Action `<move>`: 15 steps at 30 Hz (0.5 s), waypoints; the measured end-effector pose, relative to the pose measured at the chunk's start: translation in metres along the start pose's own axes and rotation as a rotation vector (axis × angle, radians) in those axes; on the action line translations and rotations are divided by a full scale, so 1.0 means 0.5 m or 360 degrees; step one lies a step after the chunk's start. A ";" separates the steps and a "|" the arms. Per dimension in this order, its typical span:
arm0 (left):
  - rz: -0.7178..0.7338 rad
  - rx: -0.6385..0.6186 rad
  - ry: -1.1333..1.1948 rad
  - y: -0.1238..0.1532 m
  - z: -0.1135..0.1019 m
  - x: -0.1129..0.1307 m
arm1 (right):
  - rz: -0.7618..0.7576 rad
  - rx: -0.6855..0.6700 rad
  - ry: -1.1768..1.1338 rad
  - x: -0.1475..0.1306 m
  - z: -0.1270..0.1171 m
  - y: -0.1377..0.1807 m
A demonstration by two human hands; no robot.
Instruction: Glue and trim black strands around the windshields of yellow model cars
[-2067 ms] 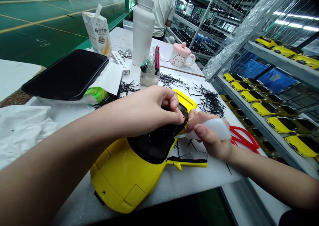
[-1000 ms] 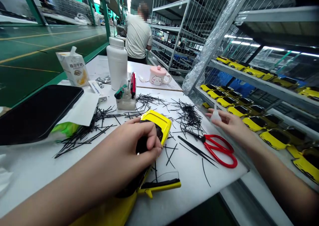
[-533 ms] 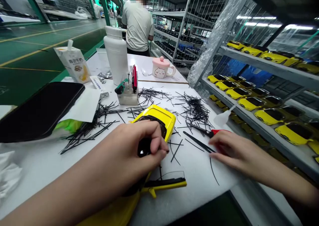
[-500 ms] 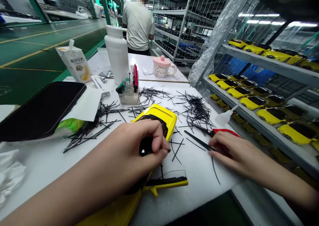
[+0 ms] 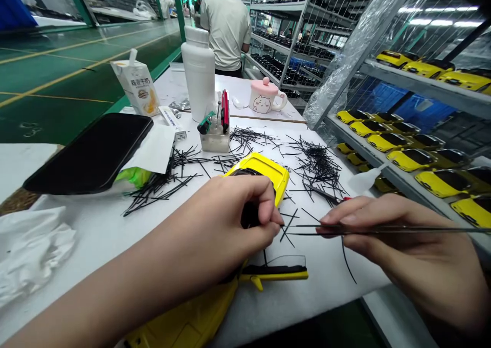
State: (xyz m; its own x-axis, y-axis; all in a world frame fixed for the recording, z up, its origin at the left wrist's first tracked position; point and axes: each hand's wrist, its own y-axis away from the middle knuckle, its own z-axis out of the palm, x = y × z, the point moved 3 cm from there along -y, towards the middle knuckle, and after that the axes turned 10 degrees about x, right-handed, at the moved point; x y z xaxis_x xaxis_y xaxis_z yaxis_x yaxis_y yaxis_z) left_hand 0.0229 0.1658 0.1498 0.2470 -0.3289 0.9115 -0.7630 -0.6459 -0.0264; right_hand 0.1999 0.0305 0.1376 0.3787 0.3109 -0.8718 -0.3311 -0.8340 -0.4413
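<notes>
My left hand (image 5: 245, 217) is closed in a pinch above a yellow model car (image 5: 268, 169); what sits between its fingertips is too small to make out. The car lies on the white table, partly covered by that hand, with a yellow door (image 5: 282, 275) swung out at its side. A pair of dark tweezers (image 5: 387, 230) is in my right hand (image 5: 406, 245), tips pointing left and a short way from the left fingertips. Behind the right hand lie scissors (image 5: 324, 193) with red handles, mostly hidden.
Loose black strips (image 5: 318, 158) are scattered over the table. A tool holder (image 5: 215, 140), white bottle (image 5: 198, 77), drink carton (image 5: 136, 89), pink-lidded mug (image 5: 264, 97) and black tablet-like slab (image 5: 92, 153) stand or lie around. Shelves of yellow cars (image 5: 406, 158) are at right; a person (image 5: 226, 28) is ahead.
My right hand has lifted the tweezers off the table and brought them level toward my left hand. The left hand keeps its pinch. The whole view has shifted slightly.
</notes>
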 end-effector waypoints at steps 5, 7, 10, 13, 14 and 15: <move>0.0017 0.0014 -0.0076 0.000 -0.002 -0.002 | -0.0031 0.0151 -0.0024 0.003 -0.002 -0.003; 0.0020 0.0024 -0.0105 -0.001 -0.003 -0.003 | -0.0034 0.0171 0.0003 0.002 0.000 -0.006; 0.0009 0.0020 -0.0106 -0.003 -0.002 -0.006 | -0.0033 0.0202 0.0052 0.002 0.003 -0.008; 0.0015 0.0014 -0.0073 -0.003 0.000 -0.008 | -0.0010 0.0195 0.0040 0.005 0.006 -0.009; 0.0021 0.0013 -0.0070 -0.003 0.001 -0.008 | -0.0001 0.0180 0.0018 0.006 0.007 -0.009; 0.0024 0.0007 -0.0056 -0.001 0.000 -0.008 | 0.0011 0.0160 -0.0010 0.006 0.007 -0.010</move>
State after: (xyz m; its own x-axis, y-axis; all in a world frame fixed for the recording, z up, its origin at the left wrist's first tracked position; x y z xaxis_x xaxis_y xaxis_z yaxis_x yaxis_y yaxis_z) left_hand 0.0224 0.1676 0.1461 0.2563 -0.3629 0.8959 -0.7643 -0.6435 -0.0420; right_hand 0.1999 0.0372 0.1365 0.3706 0.3086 -0.8760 -0.4187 -0.7864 -0.4541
